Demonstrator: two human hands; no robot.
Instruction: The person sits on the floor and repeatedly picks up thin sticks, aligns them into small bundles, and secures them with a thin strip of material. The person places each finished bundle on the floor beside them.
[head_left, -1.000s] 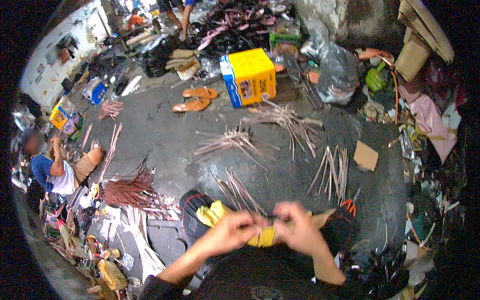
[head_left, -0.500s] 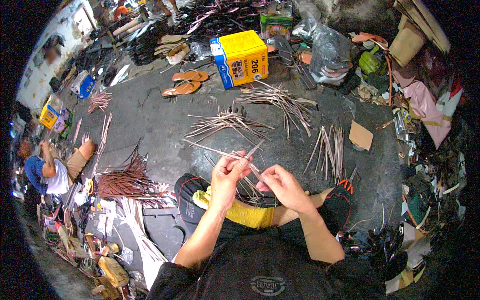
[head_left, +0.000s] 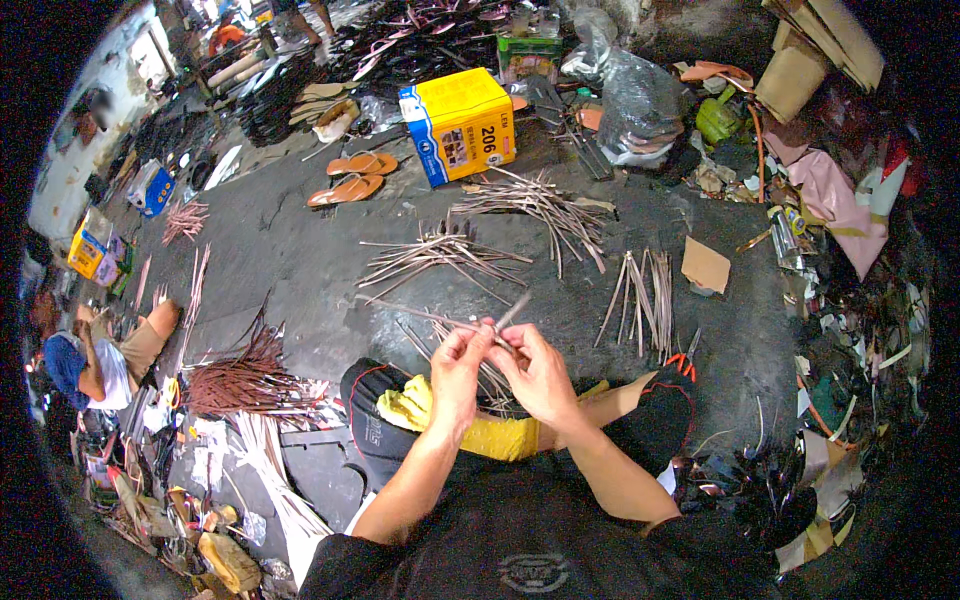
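My left hand (head_left: 457, 378) and my right hand (head_left: 537, 376) meet above my lap, fingertips pinched together on a thin grey-brown strip (head_left: 425, 314). One long end sticks out to the left. A lighter, wider end (head_left: 514, 309) points up between the hands; whether it belongs to the same strip I cannot tell. Below the hands, more strips (head_left: 494, 384) lie by my lap, beside a yellow cloth (head_left: 495, 438). Ahead are a loose pile of strips (head_left: 440, 262) and another pile (head_left: 545, 212). A fanned bundle of strips (head_left: 652, 300) lies to the right.
An orange-handled cutting tool (head_left: 687, 362) and a cardboard piece (head_left: 705, 265) lie right. Brown sandals (head_left: 350, 185) and a yellow-blue box (head_left: 462, 130) stand ahead. Left are dark red-brown strips (head_left: 240, 380), white strips (head_left: 272, 465) and a seated person (head_left: 95, 365). Scraps (head_left: 845, 400) crowd the right edge.
My right hand has moved up and left, closing in against my left hand. The strip's lighter end now rises between them. The whole view has shifted slightly.
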